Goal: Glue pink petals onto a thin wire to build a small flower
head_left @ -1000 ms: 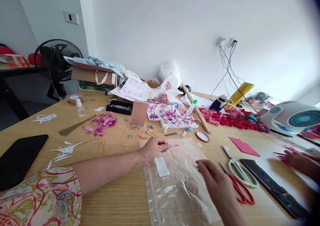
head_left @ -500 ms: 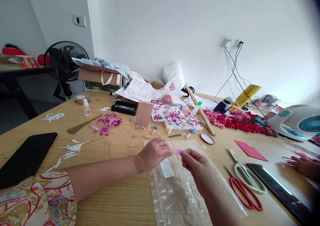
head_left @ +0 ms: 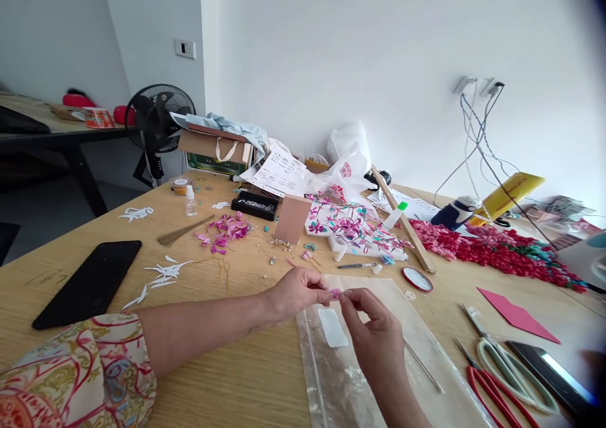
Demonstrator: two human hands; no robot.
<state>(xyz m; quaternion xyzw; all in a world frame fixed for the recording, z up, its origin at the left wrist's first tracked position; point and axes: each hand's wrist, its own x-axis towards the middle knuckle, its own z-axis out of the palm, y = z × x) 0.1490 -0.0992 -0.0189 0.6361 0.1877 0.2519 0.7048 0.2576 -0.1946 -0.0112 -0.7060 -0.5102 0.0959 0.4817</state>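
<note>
Both hands meet above a clear plastic bag [head_left: 379,377] on the wooden table. Between their fingertips is a small pink petal [head_left: 335,293], partly covered by the fingers. My left hand [head_left: 297,294] pinches its left side, and my right hand [head_left: 372,317] pinches the right side with thumb and forefinger. Under the hands, a white rectangular piece [head_left: 332,328] lies on the bag. A thin metal rod [head_left: 425,366] rests on the bag to the right of my right wrist. Beyond my left hand lies a loose heap of pink petals [head_left: 230,228].
At right lie red-handled scissors [head_left: 492,387], pale-handled scissors [head_left: 506,358] and a pink card [head_left: 516,314]. A black phone-like slab [head_left: 89,283] and white cut strips [head_left: 161,273] are at left. A brown board [head_left: 292,219] and a wooden bar [head_left: 402,219] stand farther back.
The view has swung left, so the table contents sit farther right. My fingers have closed in around the petal, covering more of it. The other person's hand at right has mostly left the view.
</note>
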